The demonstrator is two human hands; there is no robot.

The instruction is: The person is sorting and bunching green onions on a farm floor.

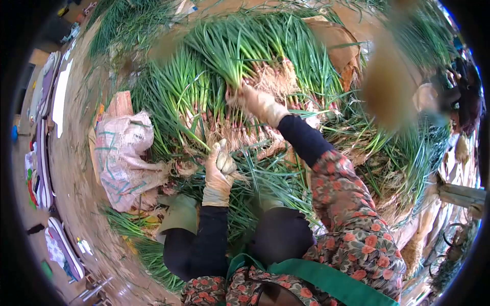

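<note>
My right hand (263,105), in a pale glove, is closed round the root end of a bunch of green onions (235,71), whose leaves fan out away from me. That bunch lies over a wide pile of green onions (178,84) with reddish bulbs and tangled roots. Nearer my knees, my left hand (219,171), also gloved, is closed in a fist. A single green onion (196,137) runs from it up and to the left, and some root threads show at the fist's right side. The fingers hide the rest of that stalk.
A whitish woven sack (122,158) is draped over a wooden block (120,104) on the left. More green onions (408,158) are heaped on the right, near another person's hand (426,97). Brown sacking (334,43) lies behind the pile. A blurred brown smear covers part of the upper right.
</note>
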